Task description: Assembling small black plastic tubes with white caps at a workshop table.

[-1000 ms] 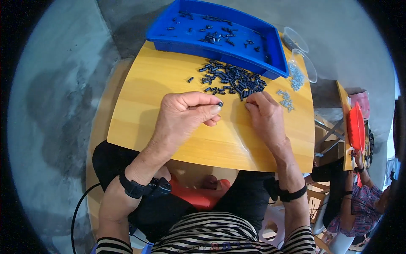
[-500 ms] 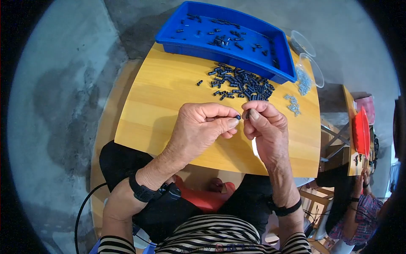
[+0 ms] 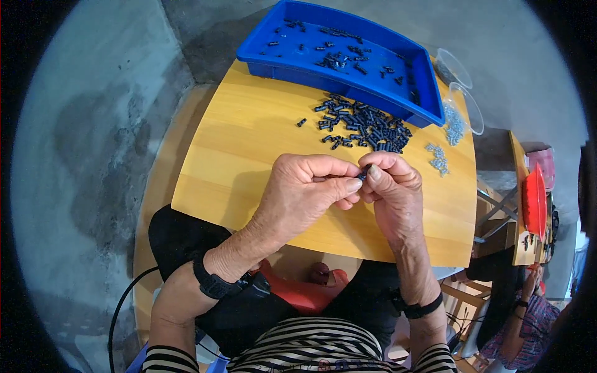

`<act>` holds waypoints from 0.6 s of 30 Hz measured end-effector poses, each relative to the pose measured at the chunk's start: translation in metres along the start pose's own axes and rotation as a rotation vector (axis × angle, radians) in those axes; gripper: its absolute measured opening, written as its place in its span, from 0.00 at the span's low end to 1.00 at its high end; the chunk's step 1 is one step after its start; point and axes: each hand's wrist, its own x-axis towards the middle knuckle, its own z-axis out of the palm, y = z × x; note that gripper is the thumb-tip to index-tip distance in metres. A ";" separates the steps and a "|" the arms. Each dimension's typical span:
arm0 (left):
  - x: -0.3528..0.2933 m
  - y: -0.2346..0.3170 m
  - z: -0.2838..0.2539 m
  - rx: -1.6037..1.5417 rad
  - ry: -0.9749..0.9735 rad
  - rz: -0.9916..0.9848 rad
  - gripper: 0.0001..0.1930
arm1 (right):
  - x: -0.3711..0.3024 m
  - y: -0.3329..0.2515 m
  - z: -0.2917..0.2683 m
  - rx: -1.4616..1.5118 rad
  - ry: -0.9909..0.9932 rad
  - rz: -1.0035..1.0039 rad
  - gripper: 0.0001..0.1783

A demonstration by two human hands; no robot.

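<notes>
My left hand (image 3: 303, 193) and my right hand (image 3: 393, 191) meet fingertip to fingertip above the wooden table (image 3: 249, 155). Between the fingertips is a small dark plastic part (image 3: 364, 174), pinched by both hands. Just beyond the hands lies a pile of several small dark parts (image 3: 364, 123). Behind the pile stands a blue tray (image 3: 292, 59) with more dark parts scattered inside.
Small clear pieces (image 3: 443, 155) lie on the table at the right, near two clear plastic cups (image 3: 463, 93). Another person (image 3: 528, 311) sits at lower right beside a table with a red tray (image 3: 533, 202). The floor is grey concrete.
Both hands lifted off the table near the pile and came together toward me, and now pinch a small dark part between their fingertips.
</notes>
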 end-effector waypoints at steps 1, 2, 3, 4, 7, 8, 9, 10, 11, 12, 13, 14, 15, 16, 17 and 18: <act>0.000 0.000 0.000 -0.008 0.000 -0.007 0.09 | 0.000 -0.001 0.001 -0.037 0.000 -0.028 0.07; 0.000 0.000 0.000 -0.017 0.000 -0.014 0.09 | 0.000 -0.001 0.001 -0.075 0.000 -0.056 0.07; 0.000 0.001 0.000 -0.017 0.001 -0.013 0.09 | 0.000 -0.001 0.001 -0.075 -0.001 -0.056 0.07; 0.000 0.002 0.000 -0.029 -0.007 -0.023 0.09 | 0.001 -0.001 0.000 -0.122 -0.018 -0.099 0.07; -0.001 0.002 -0.002 -0.089 -0.025 -0.049 0.09 | 0.004 -0.001 -0.002 -0.167 -0.062 -0.153 0.07; -0.001 0.002 -0.003 -0.136 -0.037 -0.068 0.10 | 0.005 -0.001 -0.002 -0.163 -0.087 -0.163 0.07; -0.001 0.003 -0.003 -0.137 -0.037 -0.066 0.10 | 0.005 -0.001 -0.003 -0.165 -0.088 -0.163 0.07; -0.002 0.005 -0.002 -0.130 -0.034 -0.078 0.10 | 0.006 -0.002 -0.004 -0.169 -0.097 -0.158 0.07; -0.002 0.006 -0.002 -0.123 -0.030 -0.090 0.10 | 0.006 -0.001 -0.004 -0.174 -0.107 -0.153 0.07; -0.003 0.006 -0.001 -0.123 -0.030 -0.088 0.10 | 0.007 -0.001 -0.005 -0.174 -0.108 -0.154 0.07; -0.003 0.007 -0.001 -0.151 -0.034 -0.092 0.10 | 0.008 0.000 -0.005 -0.167 -0.115 -0.176 0.07; -0.003 0.007 -0.001 -0.180 -0.038 -0.096 0.10 | 0.008 0.001 -0.005 -0.160 -0.122 -0.198 0.07; -0.004 0.007 -0.001 -0.179 -0.036 -0.096 0.10 | 0.009 0.001 -0.005 -0.158 -0.124 -0.197 0.07; -0.004 0.008 -0.001 -0.186 -0.031 -0.095 0.10 | 0.009 0.000 -0.005 -0.186 -0.129 -0.209 0.07; -0.005 0.009 -0.001 -0.194 -0.026 -0.095 0.10 | 0.010 0.000 -0.004 -0.214 -0.135 -0.221 0.07; -0.005 0.010 -0.001 -0.194 -0.026 -0.095 0.10 | 0.011 -0.002 -0.004 -0.214 -0.135 -0.221 0.07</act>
